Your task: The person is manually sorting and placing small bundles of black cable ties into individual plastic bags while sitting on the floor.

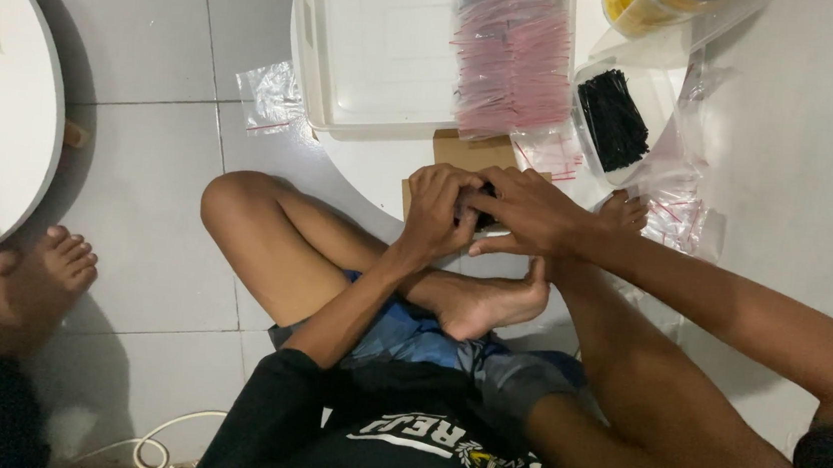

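**Head view — both hands bunched on a small dark item over a cardboard piece**

Head camera looks straight down at a person sitting cross-legged on a pale tiled floor (142,270). Left hand (436,209) and right hand (529,214) meet just above the crossed feet, fingers curled inward and touching. Between them a small dark item (483,218) peeks out — mostly hidden, kind cannot be told. Both grips are closed around it; which hand carries the weight cannot be told.

Under the hands lies a brown cardboard piece (469,153), resting at the near edge of a low white round table (372,170). Farther back on that table sits a white plastic lid or tray (377,50), with a stack of clear zip bags with red seal strips (515,52) lying over its right part. Just right of the stack, a clear open bag of black ties (612,119), well filled. More empty clear bags (680,212) lie scattered near the right foot. A clear jar with yellow contents (653,4) stands at the top edge, partly cut off.

One loose clear bag (270,99) lies on the floor left of the table. Another person's bare foot (26,280) rests at lower left, beside a second white round table (4,128). White cable (157,442) coils at the bottom.
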